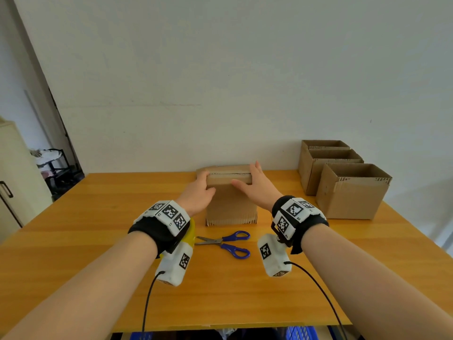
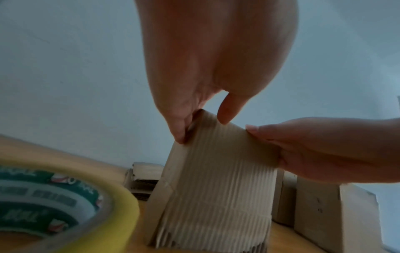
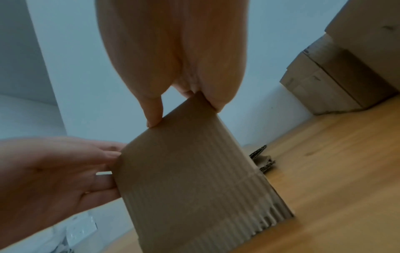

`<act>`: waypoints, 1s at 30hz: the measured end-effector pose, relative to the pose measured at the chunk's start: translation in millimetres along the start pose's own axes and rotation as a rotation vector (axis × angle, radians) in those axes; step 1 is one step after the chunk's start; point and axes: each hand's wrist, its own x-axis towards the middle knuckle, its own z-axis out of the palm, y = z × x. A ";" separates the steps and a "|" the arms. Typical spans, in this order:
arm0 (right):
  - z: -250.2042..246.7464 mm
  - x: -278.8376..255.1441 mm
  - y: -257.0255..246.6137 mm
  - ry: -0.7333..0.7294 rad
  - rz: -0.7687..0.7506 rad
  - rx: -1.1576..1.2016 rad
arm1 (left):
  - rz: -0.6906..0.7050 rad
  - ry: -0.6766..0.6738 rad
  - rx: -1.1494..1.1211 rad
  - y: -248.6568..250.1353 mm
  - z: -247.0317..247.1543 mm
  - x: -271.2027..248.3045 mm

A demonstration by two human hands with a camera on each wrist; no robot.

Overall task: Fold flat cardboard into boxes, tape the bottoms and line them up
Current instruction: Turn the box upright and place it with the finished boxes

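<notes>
A brown cardboard box stands on the wooden table, its folded flaps on top and its raw corrugated edge down. My left hand grips the top left corner, fingers curled over the top and thumb on the front face. My right hand lies with straight fingers on the top right corner, its thumb stretched along the front top edge. A yellow tape roll lies under my left wrist.
Blue-handled scissors lie just in front of the box. Three open cardboard boxes stand in a row at the right, running back to the wall. Flat cardboard pieces lie behind the box. A cabinet stands left of the table.
</notes>
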 end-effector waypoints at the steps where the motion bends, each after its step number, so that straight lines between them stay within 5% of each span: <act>1: 0.5 1.6 0.2 0.003 0.015 0.027 | -0.010 -0.002 -0.027 0.8 0.6 0.8; 12: -8.1 15.5 -9.9 0.028 0.254 0.259 | -0.274 0.066 -0.239 18.7 -4.2 24.3; 18: -5.0 29.3 -13.9 0.014 0.345 0.218 | -0.343 -0.003 -0.150 19.1 5.9 42.2; 30: 0.3 29.9 -8.5 0.072 0.320 0.109 | -0.522 0.012 -0.268 13.1 5.9 49.8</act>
